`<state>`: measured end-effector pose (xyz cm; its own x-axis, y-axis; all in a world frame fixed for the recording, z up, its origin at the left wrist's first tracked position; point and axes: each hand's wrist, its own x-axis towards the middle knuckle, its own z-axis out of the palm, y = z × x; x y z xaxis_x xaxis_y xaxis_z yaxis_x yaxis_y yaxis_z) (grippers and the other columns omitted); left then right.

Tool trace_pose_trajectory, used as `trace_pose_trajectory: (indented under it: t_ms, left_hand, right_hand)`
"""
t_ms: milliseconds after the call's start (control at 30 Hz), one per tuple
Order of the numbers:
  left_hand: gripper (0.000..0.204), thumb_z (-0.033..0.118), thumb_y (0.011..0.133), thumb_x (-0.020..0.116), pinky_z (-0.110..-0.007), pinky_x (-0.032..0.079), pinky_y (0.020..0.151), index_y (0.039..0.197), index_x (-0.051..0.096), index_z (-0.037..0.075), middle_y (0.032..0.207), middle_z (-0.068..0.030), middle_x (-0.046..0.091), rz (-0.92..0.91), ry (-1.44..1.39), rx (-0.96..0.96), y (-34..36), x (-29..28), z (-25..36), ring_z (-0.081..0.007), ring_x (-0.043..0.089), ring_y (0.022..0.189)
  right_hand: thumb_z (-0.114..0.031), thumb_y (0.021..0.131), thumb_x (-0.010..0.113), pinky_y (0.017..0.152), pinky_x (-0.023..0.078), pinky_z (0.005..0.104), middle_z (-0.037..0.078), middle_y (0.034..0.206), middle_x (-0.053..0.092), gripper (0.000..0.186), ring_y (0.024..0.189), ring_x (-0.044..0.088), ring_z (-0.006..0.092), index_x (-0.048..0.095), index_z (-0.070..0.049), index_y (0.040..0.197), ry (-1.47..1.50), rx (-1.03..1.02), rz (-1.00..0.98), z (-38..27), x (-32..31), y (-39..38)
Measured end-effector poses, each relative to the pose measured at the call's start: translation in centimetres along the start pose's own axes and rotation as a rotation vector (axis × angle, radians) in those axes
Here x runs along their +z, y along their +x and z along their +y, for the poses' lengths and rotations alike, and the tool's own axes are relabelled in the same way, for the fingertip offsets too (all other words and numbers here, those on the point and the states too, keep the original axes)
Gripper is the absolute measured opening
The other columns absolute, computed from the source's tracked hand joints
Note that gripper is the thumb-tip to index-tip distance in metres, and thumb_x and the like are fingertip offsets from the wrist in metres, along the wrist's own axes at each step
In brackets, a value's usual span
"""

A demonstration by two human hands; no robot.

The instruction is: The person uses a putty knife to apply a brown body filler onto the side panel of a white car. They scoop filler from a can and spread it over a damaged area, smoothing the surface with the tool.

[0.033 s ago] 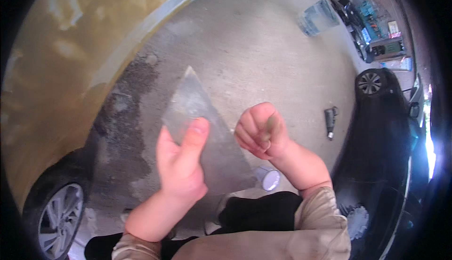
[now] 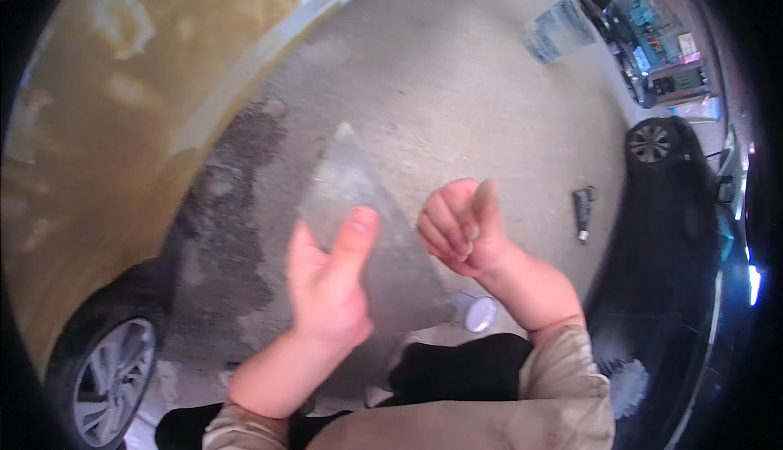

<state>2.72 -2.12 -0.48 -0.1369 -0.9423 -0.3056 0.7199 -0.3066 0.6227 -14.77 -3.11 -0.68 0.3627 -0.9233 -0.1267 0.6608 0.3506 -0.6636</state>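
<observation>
My left hand [image 2: 330, 287] grips a thin, flat grey plate [image 2: 400, 266], its thumb pressed on the top face and its fingers mostly hidden underneath. One corner of the plate points away from me, and a pale smear marks that tip. To the right of the plate, apart from it, is my right hand [image 2: 461, 226], closed with its fingers curled in. A small olive-grey, rounded shape [image 2: 487, 196] sticks up at its thumb; whether this is a coated thumb or the end of a tool I cannot tell.
At left stands a car body panel [image 2: 122, 116] with ochre patches, above a wheel [image 2: 114, 381]. A white can [image 2: 479, 313] is beyond my lap. A dark tube [image 2: 582, 213] lies on the concrete floor, a clear bucket [image 2: 559, 33] farther off. A black car [image 2: 661, 238] is at right.
The whole scene has shifted slightly to the right in view. The olive-grey shape at my right thumb now points more upward. My left hand keeps its hold on the plate.
</observation>
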Motion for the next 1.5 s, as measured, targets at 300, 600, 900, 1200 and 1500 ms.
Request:
trace_pose_trajectory:
  t_ms: [300, 600, 900, 1200, 1500]
  left_hand:
    - [0.04, 0.024, 0.093, 0.062, -0.034, 0.045, 0.09, 0.124, 0.048, 0.003, 0.115, -0.0085, 0.059, 0.045, 0.086, -0.11, 2.0, -0.4, -1.6, -0.0171, 0.056, 0.103]
    - [0.038, 0.024, 0.094, 0.062, -0.031, 0.044, 0.091, 0.123, 0.05, 0.003, 0.116, -0.0073, 0.059, 0.06, 0.091, -0.159, 2.7, -1.0, -3.0, -0.0152, 0.055, 0.104]
    - [0.037, 0.025, 0.094, 0.06, -0.032, 0.046, 0.088, 0.123, 0.049, 0.004, 0.114, -0.0067, 0.058, 0.082, 0.136, -0.151, 2.8, -1.2, -3.8, -0.0154, 0.056, 0.101]
    - [0.039, 0.026, 0.096, 0.058, -0.032, 0.047, 0.088, 0.125, 0.048, 0.002, 0.117, -0.0081, 0.057, 0.048, 0.12, -0.161, 3.0, -1.2, -4.0, -0.0166, 0.056, 0.103]
    - [0.042, 0.027, 0.096, 0.056, -0.034, 0.046, 0.091, 0.128, 0.046, 0.001, 0.119, -0.01, 0.057, 0.026, 0.158, -0.19, 2.9, -1.1, -4.1, -0.019, 0.056, 0.105]
  right_hand:
    - [-0.04, 0.099, 0.048, 0.046, 0.038, 0.0256, 0.006, 0.059, 0.056, 0.048, 0.047, 0.046, 0.0117, 0.054, -0.009, 0.062, -0.4, 0.029, 0.446, 1.8, -2.4, 2.2]
    - [-0.015, 0.089, 0.068, 0.055, 0.042, 0.0229, 0.005, 0.075, 0.064, 0.014, 0.058, 0.052, 0.0078, 0.065, -0.001, 0.084, -0.398, -0.077, 0.342, 2.2, -5.1, 2.0]
    - [-0.016, 0.094, 0.06, 0.061, 0.049, 0.0245, 0.006, 0.084, 0.067, 0.02, 0.067, 0.06, 0.0104, 0.066, 0.0, 0.104, -0.498, -0.08, 0.375, 1.7, -6.7, 2.4]
    - [-0.01, 0.089, 0.065, 0.061, 0.051, 0.0247, 0.009, 0.084, 0.068, 0.016, 0.068, 0.063, 0.012, 0.066, 0.003, 0.098, -0.609, -0.068, 0.434, 1.7, -8.6, 3.0]
    - [-0.01, 0.089, 0.065, 0.063, 0.052, 0.025, 0.009, 0.087, 0.068, 0.016, 0.07, 0.064, 0.0122, 0.065, 0.003, 0.098, -0.674, -0.089, 0.469, 1.7, -11.0, 3.2]
